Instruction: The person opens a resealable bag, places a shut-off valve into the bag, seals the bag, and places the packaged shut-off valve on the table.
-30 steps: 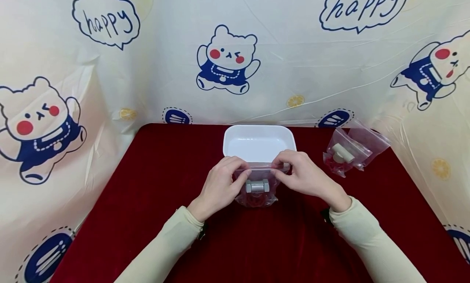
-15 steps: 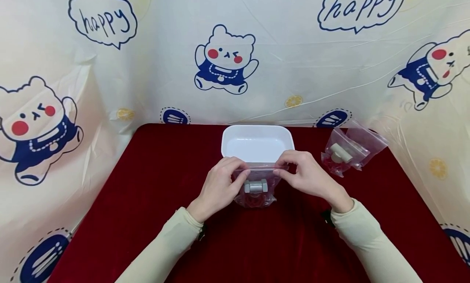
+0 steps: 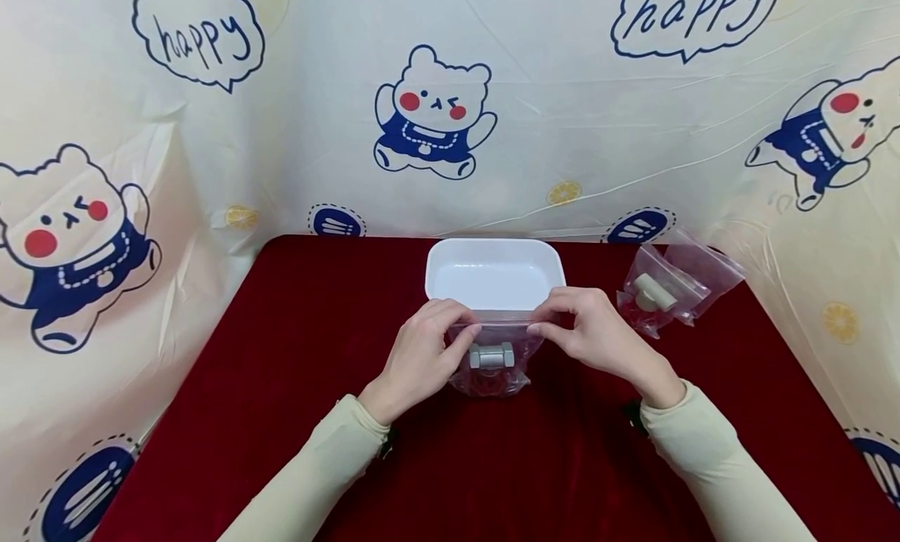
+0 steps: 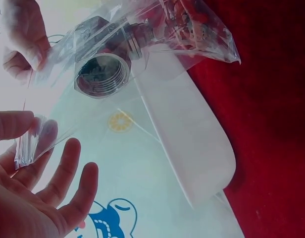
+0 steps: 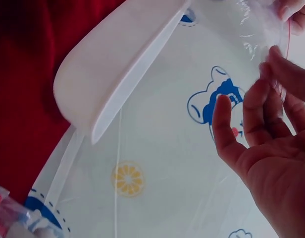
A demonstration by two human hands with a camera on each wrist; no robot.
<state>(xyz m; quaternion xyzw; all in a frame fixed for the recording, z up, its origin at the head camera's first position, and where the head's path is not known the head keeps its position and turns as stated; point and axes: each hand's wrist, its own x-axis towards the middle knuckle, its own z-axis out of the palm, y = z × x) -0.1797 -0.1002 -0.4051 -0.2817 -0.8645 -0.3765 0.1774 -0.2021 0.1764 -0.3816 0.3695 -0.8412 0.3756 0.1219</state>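
In the head view a clear zip bag (image 3: pixel 501 333) is held up by its top edge in front of me. My left hand (image 3: pixel 420 356) pinches the left end of the seal between thumb and fingers. At the right end, the thumb and index finger of my right hand (image 3: pixel 603 337) pinch the same strip. Inside the bag is a grey hex-ended pipe fitting (image 3: pixel 491 356); the left wrist view shows its threaded opening. Small reddish pieces (image 4: pixel 184 25) fill the bag's bottom. In the right wrist view, the right hand's remaining fingers (image 5: pixel 223 121) stand off the plastic.
Just behind the bag stands a white rectangular tray (image 3: pixel 430 280). At the back right lie clear zip bags (image 3: pixel 696 280), with a beige tee-shaped fitting (image 3: pixel 654 292) and red bits inside. Dark red cloth (image 3: pixel 337 292) covers the table, and a printed curtain (image 3: pixel 534 81) surrounds it.
My right hand has slid a little to the right along the bag's top edge. The left hand keeps its place, and the bag stays put.
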